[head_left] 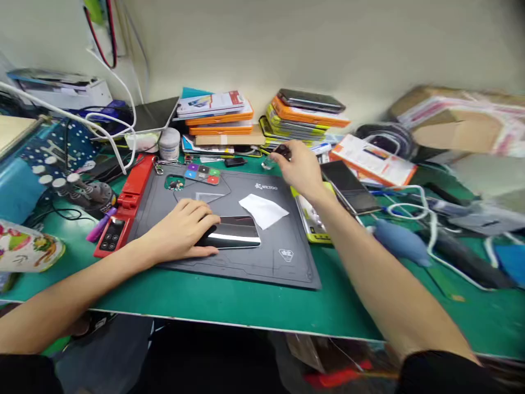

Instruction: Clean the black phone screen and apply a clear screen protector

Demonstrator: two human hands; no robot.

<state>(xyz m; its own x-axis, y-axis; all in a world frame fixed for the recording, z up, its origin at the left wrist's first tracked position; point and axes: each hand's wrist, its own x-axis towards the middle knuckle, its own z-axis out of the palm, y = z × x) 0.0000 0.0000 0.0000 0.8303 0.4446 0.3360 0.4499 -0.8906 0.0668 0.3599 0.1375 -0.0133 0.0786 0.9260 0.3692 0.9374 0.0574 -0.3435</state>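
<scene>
A smartphone (235,232) with a dark, glossy face lies flat on a grey work mat (246,268). My left hand (182,230) grips its left end, thumb along the near edge and fingers over the far side. Beyond the mat's far edge, my right hand (301,167) is closed around the dark cap of a small clear bottle (268,162). A white cloth (263,211) is spread on the mat between the phone and my right hand.
A red tool strip (130,202) borders the mat's left side. Stacked orange boxes (221,120) stand at the back. On the right lie a yellow-edged pack (309,216), a dark tablet-like panel (350,186), a blue-grey air blower (400,241) and white cables (432,219).
</scene>
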